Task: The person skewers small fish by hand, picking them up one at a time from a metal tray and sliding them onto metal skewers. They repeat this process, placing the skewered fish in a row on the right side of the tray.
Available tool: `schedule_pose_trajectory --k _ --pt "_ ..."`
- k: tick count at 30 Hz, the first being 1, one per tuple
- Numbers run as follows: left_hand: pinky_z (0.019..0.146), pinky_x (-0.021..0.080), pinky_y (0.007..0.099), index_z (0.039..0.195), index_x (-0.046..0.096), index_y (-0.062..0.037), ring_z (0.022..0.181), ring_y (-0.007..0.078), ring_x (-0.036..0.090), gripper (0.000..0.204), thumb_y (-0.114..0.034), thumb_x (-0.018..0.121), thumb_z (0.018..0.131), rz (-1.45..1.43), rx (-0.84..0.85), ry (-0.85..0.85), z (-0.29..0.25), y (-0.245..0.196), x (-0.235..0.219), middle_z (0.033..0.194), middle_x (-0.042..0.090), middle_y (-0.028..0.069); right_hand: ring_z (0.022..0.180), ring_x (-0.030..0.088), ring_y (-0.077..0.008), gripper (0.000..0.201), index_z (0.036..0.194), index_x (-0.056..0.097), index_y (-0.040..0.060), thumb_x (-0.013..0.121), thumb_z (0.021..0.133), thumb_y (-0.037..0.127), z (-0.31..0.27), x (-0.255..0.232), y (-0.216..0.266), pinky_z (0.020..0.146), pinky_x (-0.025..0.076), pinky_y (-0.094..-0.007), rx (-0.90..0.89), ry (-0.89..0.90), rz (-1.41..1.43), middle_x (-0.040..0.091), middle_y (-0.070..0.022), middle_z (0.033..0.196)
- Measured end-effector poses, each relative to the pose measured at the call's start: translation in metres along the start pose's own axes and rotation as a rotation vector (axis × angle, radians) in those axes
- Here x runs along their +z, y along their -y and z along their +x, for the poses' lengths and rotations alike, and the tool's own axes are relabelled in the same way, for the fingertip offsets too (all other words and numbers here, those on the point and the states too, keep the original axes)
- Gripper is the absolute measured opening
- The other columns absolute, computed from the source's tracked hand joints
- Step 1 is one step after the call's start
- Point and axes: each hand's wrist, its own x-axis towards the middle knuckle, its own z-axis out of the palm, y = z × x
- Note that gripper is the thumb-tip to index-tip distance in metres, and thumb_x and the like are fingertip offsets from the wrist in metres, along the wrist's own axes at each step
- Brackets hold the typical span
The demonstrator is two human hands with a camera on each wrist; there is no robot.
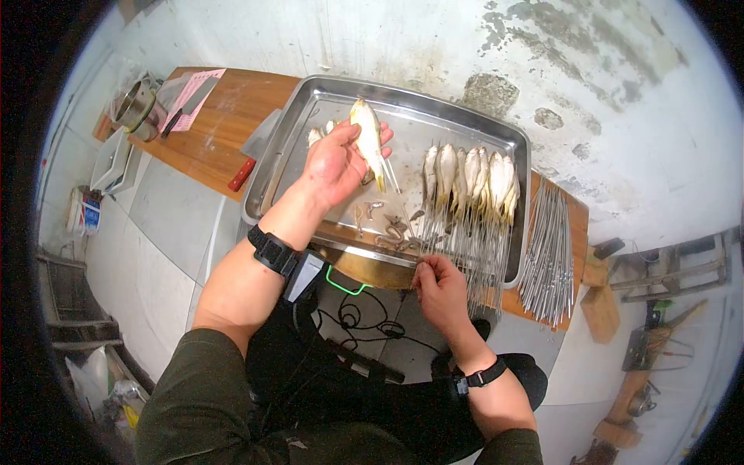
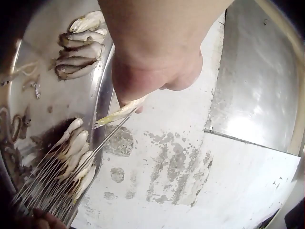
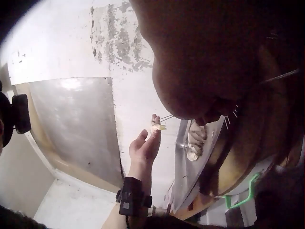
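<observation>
In the head view, my left hand (image 1: pixel 337 164) holds a yellowish fish (image 1: pixel 366 133) head up, over the left part of a metal tray (image 1: pixel 304 101). Thin metal skewers (image 2: pixel 112 138) run from that fish down toward my right hand (image 1: pixel 442 291), whose thumb and fingers pinch their lower ends at the tray's near edge. The left wrist view shows the fish's yellow tail (image 2: pixel 114 117) sticking out below my left hand (image 2: pixel 157 71). A row of skewered fish (image 1: pixel 470 174) lies in the tray's right part. Behind my left hand are more fish (image 2: pixel 81 55), without visible skewers.
Loose skewers (image 1: pixel 547 260) lie right of the tray. Small dark scraps (image 1: pixel 395 229) are in the tray's near part. A red-handled knife (image 1: pixel 242 175) touches its left side; a cleaver (image 1: pixel 190 105) and a metal pot (image 1: pixel 139 108) stand farther left. A stained wall (image 1: pixel 434 46) rises behind.
</observation>
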Motion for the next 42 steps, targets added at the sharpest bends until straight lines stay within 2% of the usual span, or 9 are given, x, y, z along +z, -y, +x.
schedule_pose_trajectory --k 25,28,30,42 --pt "0.093 0.049 0.0426 0.131 0.036 0.0038 0.113 0.0308 0.055 0.036 -0.01 0.034 0.098 0.056 0.057 0.068 0.0036 0.0004 -0.0039 0.124 0.052 0.0214 0.052 0.048 -0.0059 0.014 0.099 0.057 -0.0009 0.052 0.093 0.011 -0.0021 0.0009 0.0029 0.048 0.039 -0.021 -0.007 -0.009 -0.024 0.057 -0.0011 0.068" --pt "0.088 0.049 0.042 0.128 0.038 0.0013 0.107 0.0314 0.058 0.032 -0.009 0.033 0.097 0.038 0.059 0.048 0.0039 0.0004 -0.0033 0.118 0.056 0.02 0.052 0.048 -0.0058 0.013 0.099 0.056 -0.0008 0.053 0.093 0.01 -0.0036 0.0005 0.0069 0.048 0.039 -0.0209 0.003 -0.005 -0.024 0.057 -0.0009 0.068" --pt "0.092 0.049 0.0426 0.13 0.036 0.0034 0.113 0.0313 0.056 0.035 -0.009 0.035 0.097 0.069 0.066 0.056 0.0031 -0.0006 -0.0028 0.124 0.052 0.0214 0.052 0.048 -0.0057 0.013 0.099 0.056 -0.0007 0.053 0.093 0.01 -0.0036 0.001 0.0049 0.047 0.039 -0.0208 0.009 -0.005 -0.008 0.057 -0.0007 0.067" --pt "0.093 0.049 0.0418 0.134 0.031 0.0007 0.114 0.0323 0.055 0.04 -0.005 0.035 0.095 0.129 0.09 0.051 -0.0006 -0.0005 0.0043 0.126 0.051 0.0221 0.052 0.048 -0.0054 0.014 0.098 0.057 -0.0001 0.053 0.093 0.013 -0.0036 0.0003 0.0051 0.047 0.039 -0.0211 0.015 0.015 -0.044 0.057 0.0002 0.067"
